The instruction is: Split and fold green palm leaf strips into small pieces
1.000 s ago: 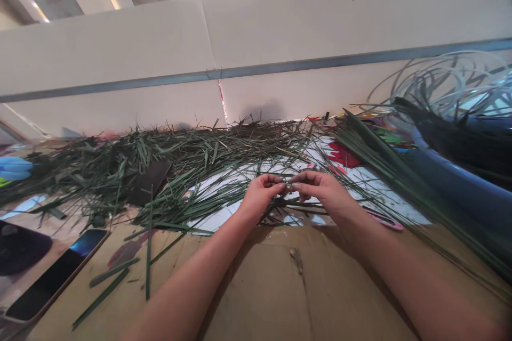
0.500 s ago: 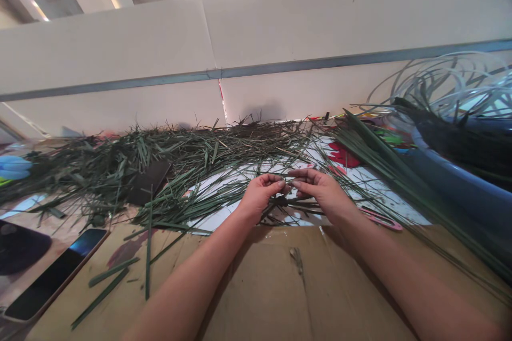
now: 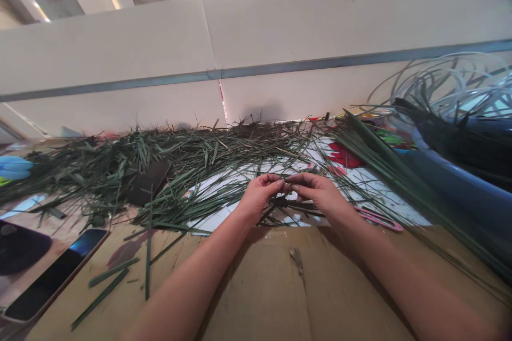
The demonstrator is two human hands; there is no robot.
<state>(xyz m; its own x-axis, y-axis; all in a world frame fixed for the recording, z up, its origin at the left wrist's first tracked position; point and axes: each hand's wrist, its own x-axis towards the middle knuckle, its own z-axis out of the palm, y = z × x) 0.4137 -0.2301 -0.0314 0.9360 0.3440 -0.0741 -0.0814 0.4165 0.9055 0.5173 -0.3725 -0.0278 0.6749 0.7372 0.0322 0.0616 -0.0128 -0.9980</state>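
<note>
Side by side at the middle, my left hand (image 3: 262, 194) and my right hand (image 3: 320, 192) meet fingertip to fingertip. Each is closed in a pinch, thumb against forefinger, on thin dark green leaf strips (image 3: 282, 202). Darker strips cross in a small knot-like cluster just beneath the fingers, and their ends fan out over white paper (image 3: 218, 200). The exact spot the fingers grip is partly hidden. Both forearms pass above a cardboard sheet (image 3: 264, 287).
A heap of cut leaf strips (image 3: 180, 149) runs along the white wall. A phone (image 3: 56, 272) lies at left. To the right are a pink hair clip (image 3: 378, 218), long green leaves (image 3: 384, 160), a red piece (image 3: 344, 155) and a blue basin (image 3: 460, 181).
My right hand has shifted slightly left, bringing its fingertips against those of the left. My left hand stays almost where it was.
</note>
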